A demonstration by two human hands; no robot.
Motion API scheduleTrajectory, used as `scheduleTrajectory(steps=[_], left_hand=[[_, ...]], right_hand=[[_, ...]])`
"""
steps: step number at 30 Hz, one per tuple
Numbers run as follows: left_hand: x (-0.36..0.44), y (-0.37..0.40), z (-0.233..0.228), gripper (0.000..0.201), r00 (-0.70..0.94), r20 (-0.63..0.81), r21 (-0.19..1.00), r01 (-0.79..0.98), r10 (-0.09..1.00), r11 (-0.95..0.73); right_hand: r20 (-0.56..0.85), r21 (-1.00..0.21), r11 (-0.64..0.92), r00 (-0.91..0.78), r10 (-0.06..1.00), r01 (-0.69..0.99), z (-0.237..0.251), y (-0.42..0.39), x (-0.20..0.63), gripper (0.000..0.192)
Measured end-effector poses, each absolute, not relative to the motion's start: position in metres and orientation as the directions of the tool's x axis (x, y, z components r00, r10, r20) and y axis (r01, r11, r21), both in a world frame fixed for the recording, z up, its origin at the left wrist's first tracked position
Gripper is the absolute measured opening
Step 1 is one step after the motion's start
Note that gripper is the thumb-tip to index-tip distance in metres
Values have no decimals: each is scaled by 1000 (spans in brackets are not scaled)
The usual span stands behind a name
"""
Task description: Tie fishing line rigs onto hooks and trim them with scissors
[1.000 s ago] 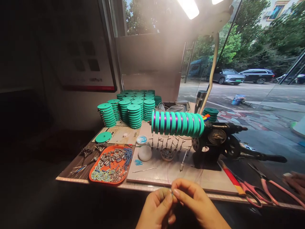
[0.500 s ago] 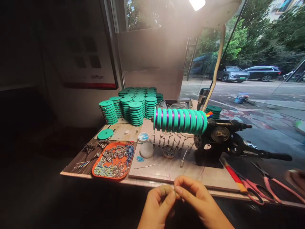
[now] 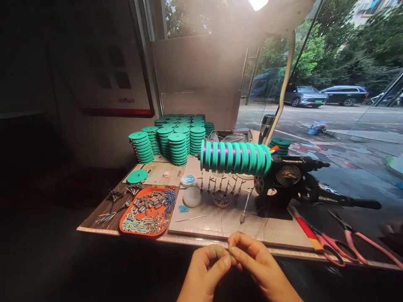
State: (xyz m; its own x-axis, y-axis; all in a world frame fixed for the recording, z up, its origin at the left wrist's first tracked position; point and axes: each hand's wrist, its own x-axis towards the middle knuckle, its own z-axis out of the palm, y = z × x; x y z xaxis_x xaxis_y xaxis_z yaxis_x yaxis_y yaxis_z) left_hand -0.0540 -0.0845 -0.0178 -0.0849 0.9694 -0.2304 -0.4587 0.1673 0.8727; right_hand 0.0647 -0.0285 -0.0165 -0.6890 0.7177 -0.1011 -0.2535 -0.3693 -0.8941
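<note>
Just in front of the table's near edge, my left hand [image 3: 209,268] and my right hand [image 3: 253,262] meet fingertip to fingertip. Both are closed in a pinch. What lies between the fingers is too small and too covered to name; thin pink line runs across the board [image 3: 195,226] just beyond them. Behind that board stands a hand-cranked winder [image 3: 288,178] carrying a row of teal foam spools [image 3: 236,158] wound with purple line. Several small metal fittings [image 3: 220,184] hang or lie below the spools, near a small bowl of dark beads [image 3: 221,199].
An orange tray [image 3: 121,226] of weights and small tubes lies on the left. Stacked teal spools [image 3: 177,149] stand behind it. A white round lid [image 3: 192,197] rests on the board. Pink-handled scissors [image 3: 333,249] and pliers [image 3: 352,243] lie at right. A lamp [image 3: 288,79] arches overhead.
The view has shifted slightly, so the table items sit a little further left. Both hands keep the same pinched pose, with only slight finger movement.
</note>
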Motion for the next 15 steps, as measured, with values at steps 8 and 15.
scheduleTrajectory(steps=[8, 15], left_hand=[[-58, -88, -2, 29, -61, -277, 873, -432, 959, 225], [-52, -93, 12, 25, -41, -312, 826, -504, 949, 250]], right_hand=[[147, -980, 167, -176, 973, 107, -4, -40, 101, 20], [-75, -972, -84, 50, 996, 220, -45, -29, 130, 34]])
